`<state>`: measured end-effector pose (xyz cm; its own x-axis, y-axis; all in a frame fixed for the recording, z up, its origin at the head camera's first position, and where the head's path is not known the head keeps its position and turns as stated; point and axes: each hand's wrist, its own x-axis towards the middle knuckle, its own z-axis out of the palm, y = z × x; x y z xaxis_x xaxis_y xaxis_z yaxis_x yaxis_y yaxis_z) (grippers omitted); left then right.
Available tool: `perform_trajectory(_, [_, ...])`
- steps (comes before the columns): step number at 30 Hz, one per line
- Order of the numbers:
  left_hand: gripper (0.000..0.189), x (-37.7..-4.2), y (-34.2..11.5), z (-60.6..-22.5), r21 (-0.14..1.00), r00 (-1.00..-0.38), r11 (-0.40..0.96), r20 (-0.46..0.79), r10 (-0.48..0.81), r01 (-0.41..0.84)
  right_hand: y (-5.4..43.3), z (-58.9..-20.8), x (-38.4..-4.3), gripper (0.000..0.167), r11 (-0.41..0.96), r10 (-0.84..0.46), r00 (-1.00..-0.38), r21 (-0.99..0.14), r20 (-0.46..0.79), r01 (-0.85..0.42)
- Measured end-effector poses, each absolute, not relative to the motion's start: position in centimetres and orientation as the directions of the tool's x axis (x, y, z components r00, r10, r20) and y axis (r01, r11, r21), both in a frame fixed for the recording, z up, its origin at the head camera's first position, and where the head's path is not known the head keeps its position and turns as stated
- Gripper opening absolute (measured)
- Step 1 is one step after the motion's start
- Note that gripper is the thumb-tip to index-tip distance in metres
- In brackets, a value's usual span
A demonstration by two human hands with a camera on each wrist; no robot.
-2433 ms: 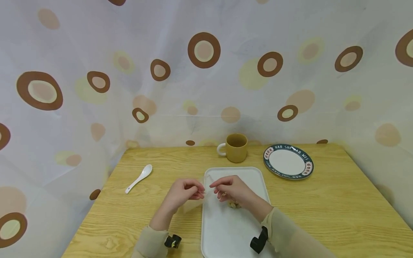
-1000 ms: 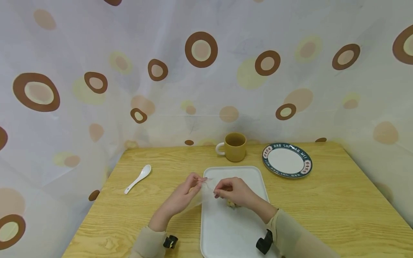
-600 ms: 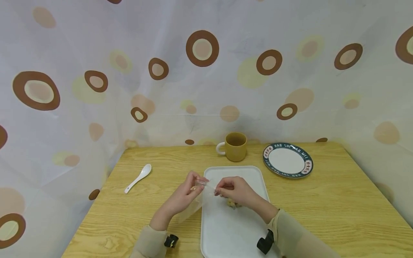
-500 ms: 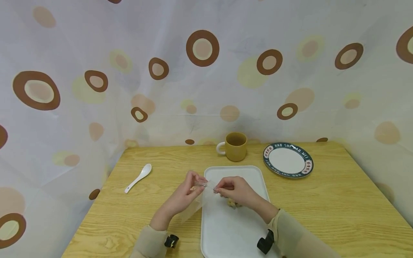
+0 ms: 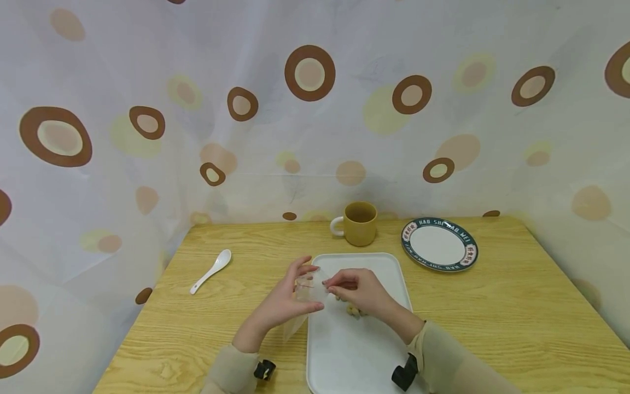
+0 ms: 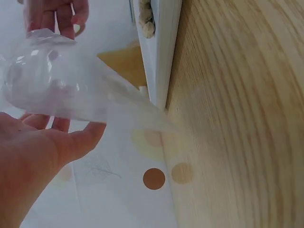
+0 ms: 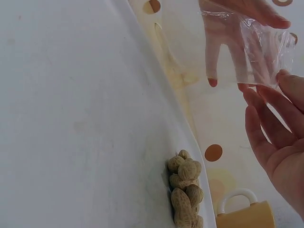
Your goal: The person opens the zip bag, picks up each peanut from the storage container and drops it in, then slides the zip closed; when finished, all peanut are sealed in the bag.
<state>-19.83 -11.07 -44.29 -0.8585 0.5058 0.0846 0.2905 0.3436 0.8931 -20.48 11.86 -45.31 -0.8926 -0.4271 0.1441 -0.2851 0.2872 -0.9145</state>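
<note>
A clear plastic bag (image 6: 57,80) hangs between the two hands, above the left edge of a white tray (image 5: 351,355). My right hand (image 5: 361,290) pinches the bag's edge between thumb and fingertips. With thumb and fingers spread wide, my left hand (image 5: 283,301) is at the bag; in the right wrist view its straight fingers show through the plastic. Whether they are inside or behind it I cannot tell. A loose corner of the bag hangs below the left hand. Several unshelled peanuts (image 7: 185,190) lie on the tray, partly hidden under my right hand in the head view.
Behind the tray stands a yellow mug (image 5: 361,225) with a white handle. A plate (image 5: 437,246) with a dark green patterned rim lies at the back right. To the left rests a white spoon (image 5: 211,272) on the wooden table (image 5: 502,317). Patterned curtains enclose the table.
The left hand, which was pinching the bag half a second ago, has spread its thumb and fingers apart. The bag opening looks wider. The right hand keeps its pinch and has barely moved.
</note>
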Motion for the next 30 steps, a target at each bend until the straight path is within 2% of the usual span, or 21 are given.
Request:
perform_trajectory(2, [0.089, -19.8, -10.9, -44.4, 0.88, -0.863, 0.378, 0.067, 0.501, 0.288, 11.7, -45.3, -20.4, 0.015, 0.282, -0.433, -0.889, -0.913, 0.153, -0.294])
perform_trajectory(10, [0.061, -19.8, -11.0, -44.4, 0.843, -0.875, 0.424, 0.105, 0.472, 0.33, 12.4, -45.0, -20.5, 0.026, 0.276, -0.466, -0.869, -0.906, 0.167, -0.322])
perform_trajectory(21, [0.062, -20.1, -11.4, -44.2, 0.832, -0.893, 0.43, 0.16, 0.42, 0.352, 16.3, -45.0, -22.0, 0.043, 0.405, -0.423, -0.899, -0.864, 0.114, -0.301])
perform_trajectory(30, [0.062, -20.1, -11.6, -44.1, 0.844, -0.89, 0.392, 0.194, 0.413, 0.366, 19.1, -46.4, -23.0, 0.045, 0.594, -0.406, -0.914, -0.756, 0.014, -0.275])
